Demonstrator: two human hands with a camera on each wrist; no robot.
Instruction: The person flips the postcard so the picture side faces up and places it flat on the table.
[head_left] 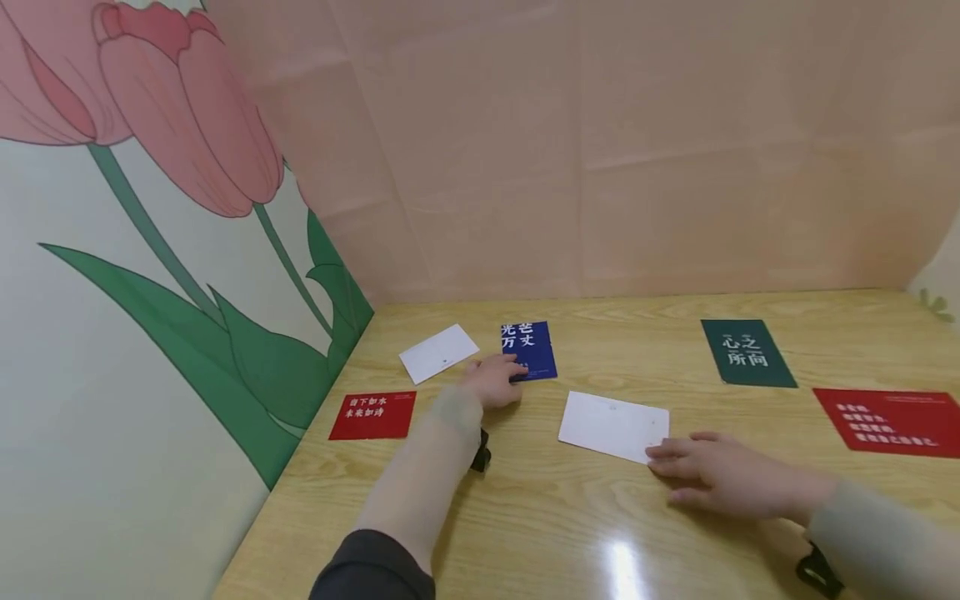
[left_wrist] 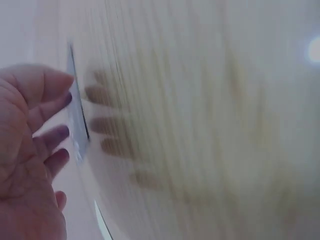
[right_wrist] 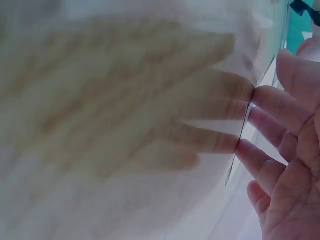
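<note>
A blue card (head_left: 534,357) with white characters lies at the back of the wooden table. My left hand (head_left: 493,381) reaches over its lower left corner, fingers loosely bent. In the left wrist view those fingers (left_wrist: 56,134) hang beside a thin card edge (left_wrist: 79,117); whether they touch it I cannot tell. A white card (head_left: 611,425) lies face down in the middle. At its right edge rest the fingertips of my right hand (head_left: 723,477), palm down. The right wrist view shows the right fingers (right_wrist: 262,157) extended to the table surface, with the thumb apart.
Another white card (head_left: 439,353) lies left of the blue one, with a red card (head_left: 372,415) nearer me. On the right are a green card (head_left: 748,353) and a larger red card (head_left: 892,422). A pink cloth (head_left: 600,150) covers the back wall; a tulip-patterned panel (head_left: 150,333) stands left.
</note>
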